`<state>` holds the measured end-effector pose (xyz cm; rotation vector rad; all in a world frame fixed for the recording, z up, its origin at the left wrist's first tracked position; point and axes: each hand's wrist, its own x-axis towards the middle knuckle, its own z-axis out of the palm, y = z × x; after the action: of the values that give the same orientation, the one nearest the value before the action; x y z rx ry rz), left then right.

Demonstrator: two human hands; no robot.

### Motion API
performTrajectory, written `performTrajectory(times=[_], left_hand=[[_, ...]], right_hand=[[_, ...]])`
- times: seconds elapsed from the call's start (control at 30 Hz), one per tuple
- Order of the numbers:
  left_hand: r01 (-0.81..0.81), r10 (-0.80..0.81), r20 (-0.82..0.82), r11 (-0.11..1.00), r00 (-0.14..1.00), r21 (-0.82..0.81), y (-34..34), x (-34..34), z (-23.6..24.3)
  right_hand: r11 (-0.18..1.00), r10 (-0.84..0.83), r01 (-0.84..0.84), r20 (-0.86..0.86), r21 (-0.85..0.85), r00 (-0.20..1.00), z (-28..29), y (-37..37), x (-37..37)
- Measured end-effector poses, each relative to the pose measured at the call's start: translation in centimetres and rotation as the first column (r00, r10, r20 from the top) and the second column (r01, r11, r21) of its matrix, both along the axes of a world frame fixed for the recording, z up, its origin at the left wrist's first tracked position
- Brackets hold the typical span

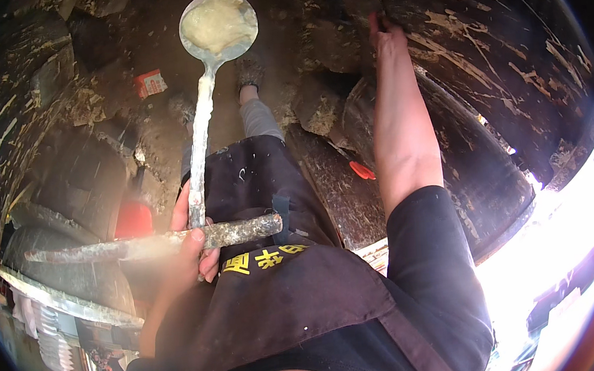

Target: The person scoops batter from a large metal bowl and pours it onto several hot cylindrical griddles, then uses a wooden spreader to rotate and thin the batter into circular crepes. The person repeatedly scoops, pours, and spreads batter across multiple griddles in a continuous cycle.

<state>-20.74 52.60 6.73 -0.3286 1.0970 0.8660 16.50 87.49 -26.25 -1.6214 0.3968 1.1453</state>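
My left hand point(200, 247) is closed around the lower handle of a metal ladle point(201, 137) and around a stick-like tool point(244, 230) that crosses it. The ladle points away from me, its round bowl coated with a pale, thick substance. Dried pale residue covers its handle. To the left the stick tapers into a pale blur; its thicker, mottled end lies over my dark apron point(305, 284). Stretched far forward, my right hand point(385, 33) is at the dark, pale-streaked surface point(461, 37). Its fingers are partly lost in shadow, so their grip is unclear.
A red-and-white packet point(150, 84) lies on the brown ground beyond my feet. Dark, curved, residue-streaked surfaces rise on both sides. A small red piece point(362, 170) is by my right arm, and a red object point(132, 219) stands to the left. Bright light enters at lower right.
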Motion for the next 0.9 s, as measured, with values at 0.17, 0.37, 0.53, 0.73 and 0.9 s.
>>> performTrajectory(times=[0.17, 0.37, 0.53, 0.73, 0.9], left_hand=[[-0.033, 0.033, -0.029, 0.999, 0.999, -0.005, -0.2, 0.0, 0.0], [-0.057, 0.057, -0.018, 0.998, 0.998, -0.022, 0.1, -0.2, 0.5], [-0.055, 0.049, 0.056, 0.992, 0.997, 0.115, 0.4, -1.5, 1.6], [-0.012, -0.001, 0.070, 0.983, 0.998, 0.185, 0.5, -2.0, 5.0], [-0.116, 0.088, 0.121, 0.962, 0.989, 0.248, 1.5, -1.8, 9.3]], right_hand=[[0.981, 0.193, -0.193, 0.071, 0.001, 0.979, 0.7, -0.8, -1.0], [0.995, 0.044, -0.046, 0.027, 0.090, 0.999, 1.8, -1.0, -2.1], [0.996, 0.002, 0.002, -0.042, 0.090, 0.999, -0.6, -1.1, 0.1], [0.536, 0.843, -0.776, 0.266, -0.334, 0.468, 1.9, -6.6, -2.4], [0.029, 0.662, -0.922, 0.699, -0.387, -0.272, 16.6, -7.7, -13.4]])
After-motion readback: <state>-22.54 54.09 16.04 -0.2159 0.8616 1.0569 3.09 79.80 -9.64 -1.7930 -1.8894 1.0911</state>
